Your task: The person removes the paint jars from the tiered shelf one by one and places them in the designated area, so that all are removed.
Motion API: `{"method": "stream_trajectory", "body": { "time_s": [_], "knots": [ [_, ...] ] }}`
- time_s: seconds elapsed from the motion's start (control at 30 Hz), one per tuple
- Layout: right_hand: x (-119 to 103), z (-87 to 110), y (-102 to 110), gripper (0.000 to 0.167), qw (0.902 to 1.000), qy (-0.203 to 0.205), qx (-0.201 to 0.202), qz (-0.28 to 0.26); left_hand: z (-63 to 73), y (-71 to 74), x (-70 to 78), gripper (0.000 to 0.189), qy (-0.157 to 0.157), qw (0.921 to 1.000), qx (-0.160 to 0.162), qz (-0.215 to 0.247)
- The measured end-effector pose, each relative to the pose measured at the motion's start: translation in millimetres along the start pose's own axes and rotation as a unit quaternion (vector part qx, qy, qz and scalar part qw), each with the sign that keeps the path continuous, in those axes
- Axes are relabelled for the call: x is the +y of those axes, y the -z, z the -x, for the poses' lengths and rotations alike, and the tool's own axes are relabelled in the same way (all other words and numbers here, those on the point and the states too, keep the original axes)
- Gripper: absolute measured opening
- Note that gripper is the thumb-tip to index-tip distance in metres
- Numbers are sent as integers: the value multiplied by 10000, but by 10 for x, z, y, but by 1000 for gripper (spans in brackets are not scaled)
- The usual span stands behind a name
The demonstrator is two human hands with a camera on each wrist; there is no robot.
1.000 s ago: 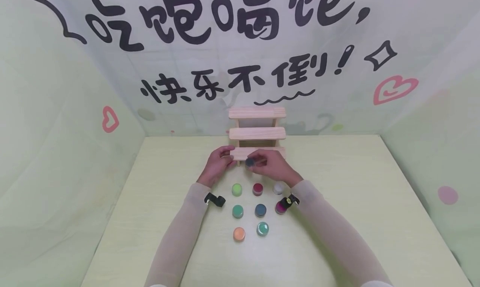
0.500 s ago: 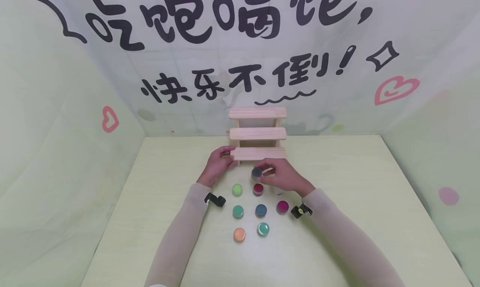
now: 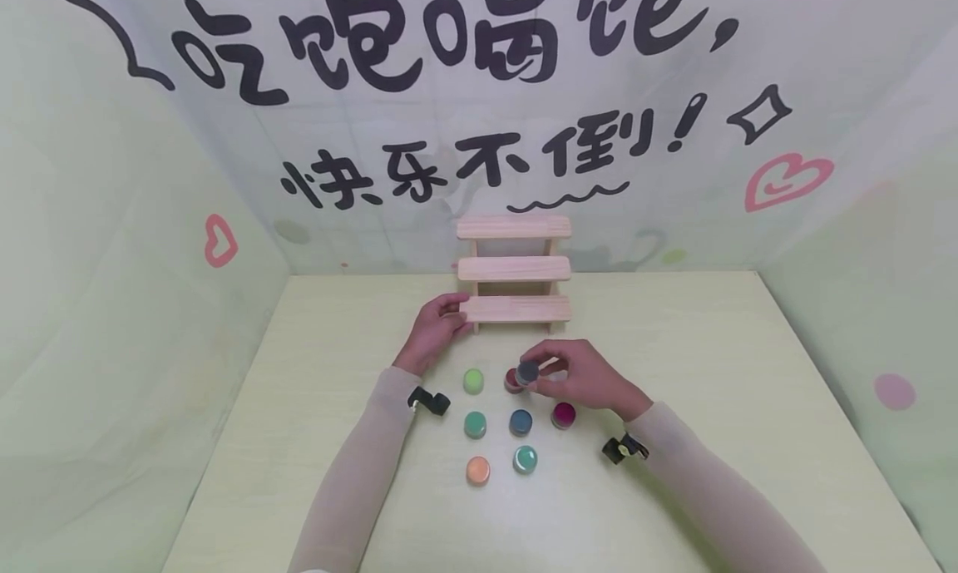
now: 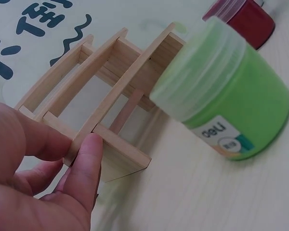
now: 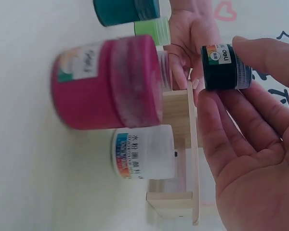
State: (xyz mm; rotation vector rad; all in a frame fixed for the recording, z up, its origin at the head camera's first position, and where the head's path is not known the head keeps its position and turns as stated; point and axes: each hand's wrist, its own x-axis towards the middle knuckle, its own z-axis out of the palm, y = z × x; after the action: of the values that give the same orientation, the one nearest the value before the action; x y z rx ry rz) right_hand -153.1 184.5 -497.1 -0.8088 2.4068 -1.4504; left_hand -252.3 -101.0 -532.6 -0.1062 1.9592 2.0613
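My left hand (image 3: 437,328) pinches the left end of the lowest step of a three-step wooden rack (image 3: 515,309); in the left wrist view the thumb and fingers (image 4: 84,168) grip that corner. My right hand (image 3: 587,375) holds a small dark paint jar (image 3: 528,371) by thumb and fingertips, above the table in front of the rack. In the head view this jar partly covers a dark red jar (image 3: 512,381). The right wrist view shows the dark jar (image 5: 219,67) tipped sideways in the picture, its label facing the camera. Nothing stands on the rack's steps.
Paint jars stand in rows on the table: light green (image 3: 473,381), green (image 3: 475,425), blue (image 3: 520,422), magenta (image 3: 564,415), orange (image 3: 478,471) and teal (image 3: 525,459). A white jar (image 5: 147,151), hidden in the head view, stands near the right hand. A printed cloth hangs behind the rack.
My right hand has drawn the dark jar away from the lowest step, toward me and to the right, over the red jar. It now hides the white jar. The left hand has stayed put.
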Motion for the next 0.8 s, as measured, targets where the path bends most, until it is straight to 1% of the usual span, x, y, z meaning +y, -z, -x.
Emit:
{"method": "stream_trajectory", "body": {
  "time_s": [0.13, 0.23, 0.37, 0.47, 0.5, 0.6, 0.8],
  "knots": [
    [18, 114, -13, 32, 9999, 12, -20, -146, -10, -6, -13, 41, -10, 10000, -3, 21],
    [40, 194, -27, 32, 9999, -17, -32, -138, -18, -11, -17, 41, -23, 10000, -2, 4],
    [67, 290, -42, 33, 9996, 22, -117, -260, -13, -16, -11, 41, -14, 10000, 50, -8],
    [87, 351, -46, 33, 9986, 215, -197, -443, -8, -23, -7, 42, 7, 10000, 69, 14],
    [104, 368, -47, 33, 9981, 347, -215, -464, -6, -25, -5, 42, 10, 10000, 72, 13],
    [123, 418, -45, 34, 9968, 556, -255, -518, -5, -27, -7, 41, 28, 10000, 67, 21],
    [151, 518, -44, 36, 9958, 625, -341, -569, -13, -9, -14, 40, 44, 9999, 87, 34]
  ]
}}
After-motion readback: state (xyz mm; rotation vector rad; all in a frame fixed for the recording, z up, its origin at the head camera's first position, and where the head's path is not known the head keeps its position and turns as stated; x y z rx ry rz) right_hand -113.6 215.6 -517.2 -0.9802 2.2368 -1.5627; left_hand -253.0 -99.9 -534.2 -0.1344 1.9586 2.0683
